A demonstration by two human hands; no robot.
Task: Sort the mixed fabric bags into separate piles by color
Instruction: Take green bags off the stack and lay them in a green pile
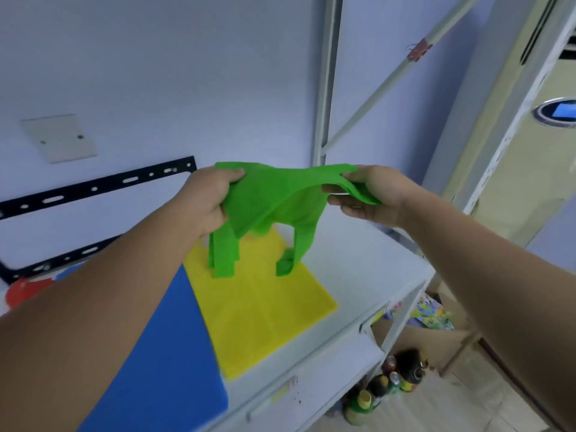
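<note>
Both forearms reach forward, holding a green bag stretched in the air above the desk. The left hand has its grip clamped on the bag's left edge, and the right hand pinches the right edge between thumb and fingers. The bag's handles hang over a yellow bag lying flat beside a blue bag.
</note>
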